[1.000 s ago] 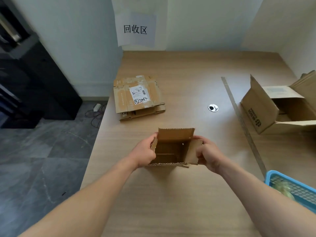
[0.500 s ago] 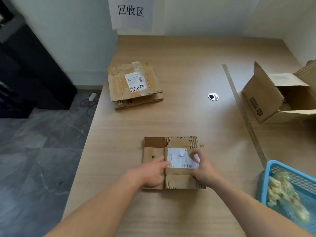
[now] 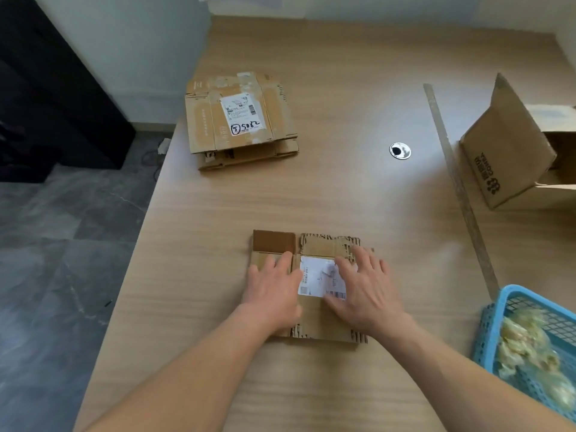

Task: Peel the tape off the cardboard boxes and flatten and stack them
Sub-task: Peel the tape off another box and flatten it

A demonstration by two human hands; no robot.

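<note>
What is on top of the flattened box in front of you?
Both hands press flat on the flattened box: left hand on its left half, right hand over a white shipping label, partly covering it. Anything beneath the hands is hidden.

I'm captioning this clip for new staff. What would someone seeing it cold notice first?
The left hand and right hand press flat on a small flattened box with a white label near the front of the table. A stack of flattened boxes lies at the far left edge; an open box stands at the right, a blue basket of crumpled tape front right.
</note>
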